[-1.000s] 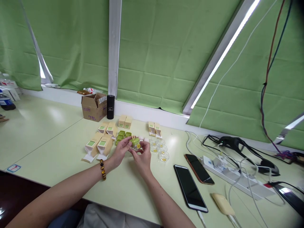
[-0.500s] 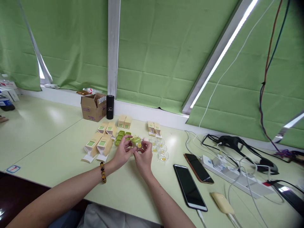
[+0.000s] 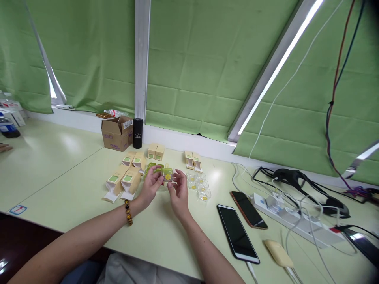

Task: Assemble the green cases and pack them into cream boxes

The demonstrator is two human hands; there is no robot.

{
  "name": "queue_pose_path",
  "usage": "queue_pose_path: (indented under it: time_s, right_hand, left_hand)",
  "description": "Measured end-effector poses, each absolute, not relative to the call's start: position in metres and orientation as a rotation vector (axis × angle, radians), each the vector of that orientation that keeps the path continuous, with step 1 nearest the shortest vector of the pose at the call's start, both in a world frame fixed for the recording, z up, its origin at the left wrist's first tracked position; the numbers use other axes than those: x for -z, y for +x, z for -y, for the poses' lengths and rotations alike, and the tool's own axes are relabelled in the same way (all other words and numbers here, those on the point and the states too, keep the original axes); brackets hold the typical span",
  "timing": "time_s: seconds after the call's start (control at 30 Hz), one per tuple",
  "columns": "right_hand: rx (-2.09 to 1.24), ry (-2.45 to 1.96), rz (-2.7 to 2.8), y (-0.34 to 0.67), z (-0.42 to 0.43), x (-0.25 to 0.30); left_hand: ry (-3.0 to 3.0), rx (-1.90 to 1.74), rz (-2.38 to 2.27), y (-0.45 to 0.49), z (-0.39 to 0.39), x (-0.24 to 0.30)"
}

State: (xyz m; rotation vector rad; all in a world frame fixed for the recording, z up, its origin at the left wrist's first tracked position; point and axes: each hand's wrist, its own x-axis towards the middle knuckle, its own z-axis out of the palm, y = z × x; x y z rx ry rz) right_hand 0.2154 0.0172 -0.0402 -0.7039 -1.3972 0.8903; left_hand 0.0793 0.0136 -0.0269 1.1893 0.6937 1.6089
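Note:
Between my fingertips is a small clear container with a green lid (image 3: 167, 176), a yellow round mark on its front. My left hand (image 3: 150, 187) grips its left side, thumb and fingers bent round it. On the opposite side, the fingers and thumb of my right hand (image 3: 180, 191) close on it too. Several green lids (image 3: 150, 166) lie just behind my left hand, partly covered by it. To the right of my right hand stand several clear containers (image 3: 203, 185) with yellow marks.
Opened beige cartons (image 3: 130, 180) stand left of my hands, with more cartons (image 3: 156, 151) behind. A cardboard box (image 3: 117, 135) and a black bottle (image 3: 137, 133) are at the back. Phones (image 3: 237, 232), a power strip (image 3: 293, 219) and cables lie right. Another person's hand (image 3: 5, 147) shows far left.
The container has turned in my fingers, so its yellow mark now faces me more directly. My hands have shifted slightly left and their fingers have spread a little.

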Motion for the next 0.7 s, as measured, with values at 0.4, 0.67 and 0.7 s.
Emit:
queue_pose_path:
  time_s: [0.4, 0.67, 0.7]
  right_hand:
    - [-0.923, -0.672, 1.45, 0.2193, -0.0184, 0.0414]
    - [-0.916, -0.668, 1.471, 0.2194, -0.0194, 0.0437]
    - [-0.914, -0.665, 1.474, 0.2194, -0.0197, 0.0442]
  left_hand:
    - [1.327, -1.552, -0.699, 0.0785, -0.0079, 0.0231]
    - [1.347, -1.538, -0.732, 0.0784, -0.0068, 0.0216]
    - [1.349, -1.537, -0.734, 0.0785, -0.0064, 0.0212]
